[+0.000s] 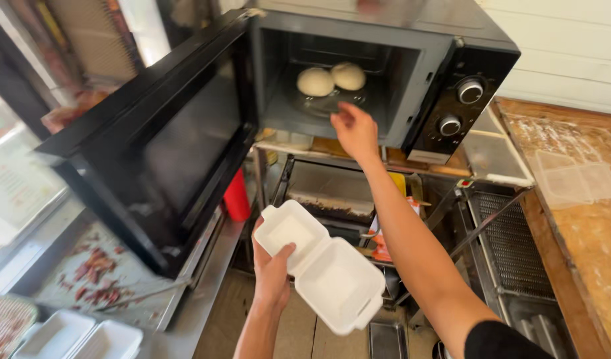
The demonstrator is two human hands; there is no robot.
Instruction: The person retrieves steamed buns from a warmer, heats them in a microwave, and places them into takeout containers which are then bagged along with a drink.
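Cramped food-stall kitchen, steel counter [192, 312] low. Right hand [356, 131], fingers loosely spread & empty, reached into open black microwave [412, 73] toward two pale buns [331, 80] at 12 o'clock. Left hand [272, 266] gripped open white foam box [322, 266] at 6. Step looked like fetching buns; next prob. needs gentle pinch, box held level underneath.

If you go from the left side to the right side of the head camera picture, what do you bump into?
Stack of white trays → open microwave door → red bottle → left hand holding white foam box → microwave knobs → clear plastic lid.
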